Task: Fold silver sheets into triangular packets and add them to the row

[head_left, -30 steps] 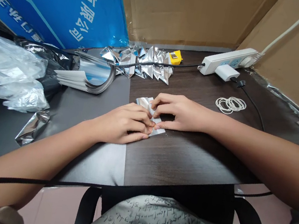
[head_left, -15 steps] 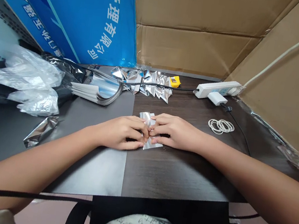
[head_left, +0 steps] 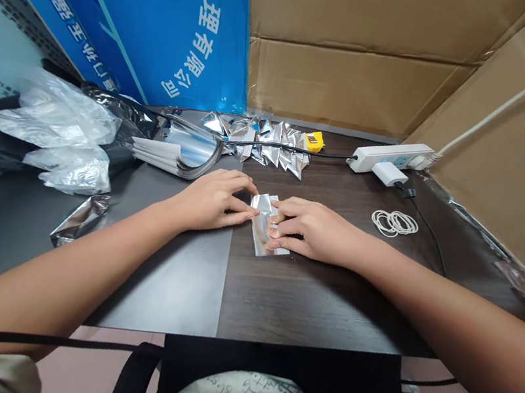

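Note:
A small silvery foil piece, creased near its top, lies on the dark wood-grain table between my hands. My left hand is at its left side, fingers apart, with fingertips touching the upper left edge. My right hand has its fingers curled and its fingertips on the right part of the foil, holding it against the tabletop. Those fingertips cover some of the right edge.
Behind are a stack of curved silvery sheets, several folded foil pieces, a yellow tape measure and a power strip. White rubber bands lie right; clear plastic bags and a crumpled foil packet lie left.
My left hand has drawn back left and up from the middle of the foil, and its fingers have spread. More of the foil shows. My right hand stays on it.

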`<action>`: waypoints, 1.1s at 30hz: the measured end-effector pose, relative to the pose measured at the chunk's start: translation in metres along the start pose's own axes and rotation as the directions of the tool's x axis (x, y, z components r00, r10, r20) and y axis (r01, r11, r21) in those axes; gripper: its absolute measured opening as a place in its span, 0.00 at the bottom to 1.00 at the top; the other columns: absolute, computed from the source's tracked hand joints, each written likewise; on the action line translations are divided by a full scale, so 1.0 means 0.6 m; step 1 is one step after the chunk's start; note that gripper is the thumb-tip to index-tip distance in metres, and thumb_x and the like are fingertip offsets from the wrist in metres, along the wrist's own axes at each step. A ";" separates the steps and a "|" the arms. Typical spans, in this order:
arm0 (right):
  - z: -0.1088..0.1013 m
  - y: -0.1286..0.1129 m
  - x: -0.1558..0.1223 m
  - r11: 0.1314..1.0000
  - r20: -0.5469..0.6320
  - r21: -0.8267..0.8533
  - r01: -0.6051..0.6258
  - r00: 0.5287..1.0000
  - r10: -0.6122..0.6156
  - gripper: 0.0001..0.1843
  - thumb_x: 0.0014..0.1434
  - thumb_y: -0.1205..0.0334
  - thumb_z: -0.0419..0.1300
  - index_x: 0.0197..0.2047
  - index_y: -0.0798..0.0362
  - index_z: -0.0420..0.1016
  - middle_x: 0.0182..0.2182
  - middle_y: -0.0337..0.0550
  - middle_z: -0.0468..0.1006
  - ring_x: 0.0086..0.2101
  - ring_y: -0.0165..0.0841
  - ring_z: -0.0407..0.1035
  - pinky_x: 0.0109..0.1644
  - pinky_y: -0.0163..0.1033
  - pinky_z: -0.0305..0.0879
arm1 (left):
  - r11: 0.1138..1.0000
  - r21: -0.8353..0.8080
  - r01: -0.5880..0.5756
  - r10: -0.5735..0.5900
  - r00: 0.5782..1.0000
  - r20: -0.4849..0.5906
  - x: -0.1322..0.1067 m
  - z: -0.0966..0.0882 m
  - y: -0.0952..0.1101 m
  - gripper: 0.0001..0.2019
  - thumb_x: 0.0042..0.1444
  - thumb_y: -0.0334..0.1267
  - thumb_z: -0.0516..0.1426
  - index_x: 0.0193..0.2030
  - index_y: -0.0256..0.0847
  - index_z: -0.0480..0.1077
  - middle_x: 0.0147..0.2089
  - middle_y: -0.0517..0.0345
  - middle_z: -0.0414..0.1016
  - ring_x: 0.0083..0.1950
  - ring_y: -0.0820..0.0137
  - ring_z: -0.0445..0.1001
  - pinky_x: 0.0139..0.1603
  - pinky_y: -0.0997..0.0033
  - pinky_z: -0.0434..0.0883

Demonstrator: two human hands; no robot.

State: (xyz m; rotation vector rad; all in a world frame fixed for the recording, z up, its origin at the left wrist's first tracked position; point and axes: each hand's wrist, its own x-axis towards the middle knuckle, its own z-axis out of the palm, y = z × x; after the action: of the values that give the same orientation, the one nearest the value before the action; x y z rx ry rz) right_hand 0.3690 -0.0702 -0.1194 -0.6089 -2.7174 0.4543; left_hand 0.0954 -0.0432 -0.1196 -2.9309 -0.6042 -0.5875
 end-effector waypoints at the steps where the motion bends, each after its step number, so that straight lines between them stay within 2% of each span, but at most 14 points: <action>1: 0.000 0.000 0.000 1.000 0.004 0.004 -0.008 1.000 0.008 0.13 0.69 0.54 0.60 0.42 0.48 0.86 0.43 0.47 0.79 0.48 0.36 0.73 0.58 0.44 0.70 | 1.000 0.020 0.018 -0.018 1.000 0.000 -0.001 0.002 -0.003 0.16 0.71 0.48 0.54 0.45 0.50 0.84 0.53 0.51 0.79 0.54 0.63 0.76 0.53 0.63 0.70; 6: -0.002 -0.003 -0.001 0.999 0.014 -0.030 -0.039 0.999 0.039 0.17 0.70 0.51 0.57 0.42 0.51 0.84 0.46 0.49 0.79 0.55 0.41 0.71 0.60 0.48 0.71 | 0.992 0.102 0.077 -0.077 0.997 -0.001 -0.003 0.008 -0.010 0.18 0.73 0.47 0.52 0.49 0.46 0.83 0.51 0.51 0.80 0.47 0.65 0.76 0.47 0.65 0.71; 9: -0.002 -0.005 0.001 0.998 -0.026 -0.068 -0.008 1.000 0.006 0.17 0.69 0.51 0.58 0.40 0.51 0.84 0.54 0.51 0.76 0.61 0.45 0.67 0.64 0.52 0.69 | 0.983 0.138 0.123 -0.127 0.992 0.019 -0.001 0.012 -0.006 0.18 0.73 0.47 0.52 0.51 0.46 0.82 0.49 0.52 0.80 0.44 0.65 0.75 0.44 0.65 0.70; 11: -0.002 -0.004 0.002 0.998 -0.033 -0.057 0.021 0.999 -0.023 0.16 0.70 0.52 0.58 0.38 0.52 0.84 0.58 0.50 0.75 0.63 0.44 0.66 0.67 0.52 0.68 | 0.973 0.151 0.172 -0.180 0.983 0.040 0.000 0.014 -0.002 0.18 0.73 0.47 0.51 0.52 0.48 0.82 0.50 0.52 0.80 0.44 0.65 0.74 0.44 0.65 0.70; 14: -0.001 -0.001 0.003 1.000 0.011 0.010 0.025 1.000 -0.025 0.15 0.71 0.55 0.57 0.39 0.53 0.81 0.57 0.48 0.78 0.63 0.39 0.68 0.70 0.48 0.66 | 0.970 0.136 0.201 -0.209 0.977 0.050 0.001 0.012 0.002 0.19 0.73 0.48 0.50 0.53 0.48 0.82 0.52 0.51 0.79 0.46 0.63 0.74 0.45 0.62 0.72; 17: 0.000 0.003 0.002 0.998 0.040 0.055 -0.026 0.999 0.024 0.14 0.71 0.54 0.57 0.40 0.52 0.81 0.58 0.46 0.78 0.67 0.40 0.65 0.73 0.49 0.63 | 0.990 0.043 0.133 -0.134 0.990 0.037 0.002 0.004 0.005 0.18 0.72 0.48 0.52 0.53 0.46 0.82 0.57 0.47 0.76 0.52 0.60 0.74 0.52 0.58 0.73; 19: 0.000 0.004 0.001 0.995 0.056 0.068 -0.067 0.996 0.063 0.14 0.70 0.54 0.58 0.42 0.51 0.81 0.60 0.45 0.76 0.68 0.41 0.62 0.74 0.50 0.62 | 0.995 -0.088 0.044 -0.040 0.998 0.043 0.004 -0.002 0.009 0.17 0.71 0.47 0.54 0.49 0.45 0.83 0.59 0.46 0.75 0.57 0.58 0.71 0.58 0.55 0.72; 23: -0.004 0.003 0.001 0.990 0.088 0.104 -0.091 0.993 0.082 0.12 0.70 0.55 0.58 0.46 0.49 0.82 0.55 0.41 0.80 0.67 0.40 0.64 0.76 0.51 0.59 | 0.935 -0.345 -0.076 0.107 0.992 0.071 0.011 -0.016 0.025 0.13 0.69 0.43 0.57 0.43 0.41 0.84 0.56 0.45 0.76 0.61 0.57 0.69 0.65 0.54 0.70; 27: -0.010 0.002 0.004 0.991 0.100 0.122 -0.062 0.994 0.050 0.12 0.70 0.55 0.58 0.44 0.50 0.82 0.54 0.39 0.80 0.63 0.37 0.70 0.78 0.50 0.54 | 0.867 -0.491 -0.082 0.177 0.973 0.150 0.019 -0.029 0.047 0.12 0.68 0.39 0.58 0.39 0.42 0.84 0.49 0.47 0.78 0.60 0.59 0.69 0.66 0.55 0.68; 30: -0.010 0.006 0.002 0.992 0.117 0.085 -0.089 0.990 0.079 0.12 0.70 0.54 0.59 0.45 0.49 0.82 0.55 0.39 0.80 0.66 0.40 0.66 0.78 0.55 0.55 | 0.835 -0.546 -0.065 0.202 0.960 0.195 0.021 -0.036 0.058 0.12 0.67 0.38 0.59 0.35 0.42 0.83 0.49 0.49 0.79 0.58 0.59 0.69 0.65 0.56 0.67; 33: -0.007 0.010 -0.001 0.992 0.128 0.040 -0.123 0.985 0.117 0.12 0.69 0.53 0.60 0.44 0.49 0.82 0.60 0.39 0.76 0.68 0.43 0.63 0.77 0.58 0.54 | 0.815 -0.577 -0.050 0.217 0.950 0.225 0.022 -0.038 0.065 0.12 0.67 0.38 0.59 0.35 0.43 0.83 0.47 0.50 0.79 0.56 0.61 0.70 0.62 0.57 0.66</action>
State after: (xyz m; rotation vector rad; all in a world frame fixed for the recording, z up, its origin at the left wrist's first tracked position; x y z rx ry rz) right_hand 0.3732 -0.0646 -0.1183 -0.7577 -2.7883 0.6050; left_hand 0.1143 -0.0780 -0.0940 -3.6283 -0.2574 -0.3808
